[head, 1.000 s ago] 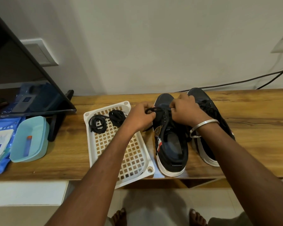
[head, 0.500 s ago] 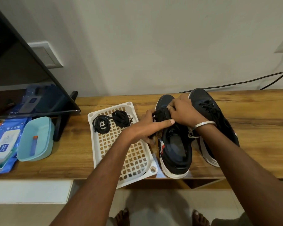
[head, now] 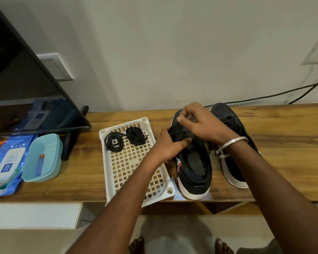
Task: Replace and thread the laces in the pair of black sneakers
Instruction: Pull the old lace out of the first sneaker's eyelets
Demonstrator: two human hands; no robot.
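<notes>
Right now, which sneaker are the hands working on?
The left sneaker, beside the white tray; both hands are on it. The right sneaker lies untouched.

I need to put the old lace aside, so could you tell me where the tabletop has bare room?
Bare wood lies right of the right sneaker, out to the table edge. The near half of the white tray is free; two lace bundles fill its far end. Left is crowded: teal box, wipes pack, TV stand.

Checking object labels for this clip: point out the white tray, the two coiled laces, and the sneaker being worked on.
white tray (head: 130, 167), head view, bare lattice floor.
coiled laces (head: 113, 142), head view, on the left coil.
sneaker being worked on (head: 195, 169), head view, its insole.
</notes>
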